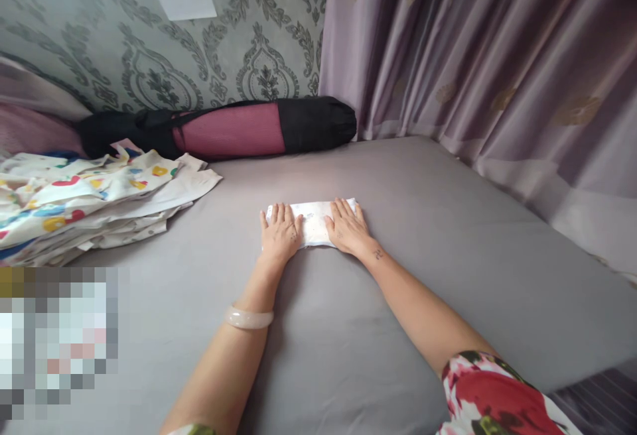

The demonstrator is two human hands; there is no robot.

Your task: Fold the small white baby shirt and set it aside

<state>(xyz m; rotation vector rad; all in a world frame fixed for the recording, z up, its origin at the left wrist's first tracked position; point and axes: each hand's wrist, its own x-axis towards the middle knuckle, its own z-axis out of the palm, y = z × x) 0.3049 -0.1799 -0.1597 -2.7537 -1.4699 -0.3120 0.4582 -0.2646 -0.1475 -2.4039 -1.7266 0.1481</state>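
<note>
A small folded white cloth [314, 224] with a faint print lies flat on the grey sheet in front of me. Its exact kind cannot be made out. My left hand [282, 231] presses flat on its left end, fingers stretched out and pointing away from me. On the right end rests my right hand [347, 224], palm down, with its fingers extended as well. Both thumbs point inward, and the middle of the cloth shows between them. Neither hand grasps the cloth; the parts under the palms are hidden.
At the left is a stack of printed cloth items [109, 189]. A long black and dark pink bag [231, 131] lies along the patterned wall. Purple curtains [478, 57] hang beside the grey bed sheet [448, 236]. A pixelated patch [60, 342] covers the lower left.
</note>
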